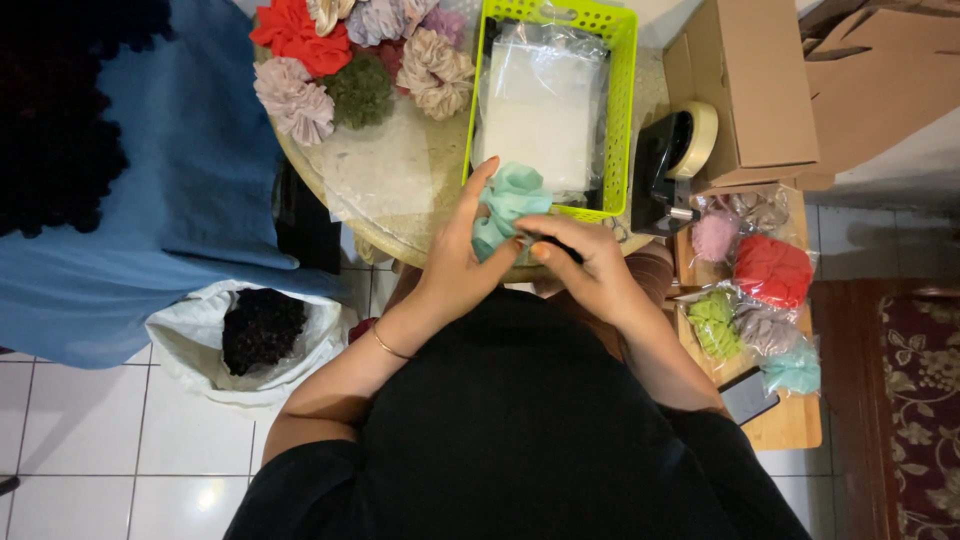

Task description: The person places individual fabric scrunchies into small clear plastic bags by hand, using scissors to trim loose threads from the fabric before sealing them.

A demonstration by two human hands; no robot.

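Observation:
A mint-green fabric scrunchie is held over the front edge of a small round table. My left hand cups it from the left, thumb raised against the fabric. My right hand pinches it from the right with the fingers closed on its lower part; something dark shows under those fingers, but I cannot make it out. Just beyond the scrunchie stands a lime-green plastic basket holding clear plastic bags.
Several loose scrunchies in red, pink, beige and dark green lie at the table's back left. A black tape dispenser and a cardboard box stand right. Bagged scrunchies and a phone rest on a wooden stool. A white bag sits on the floor.

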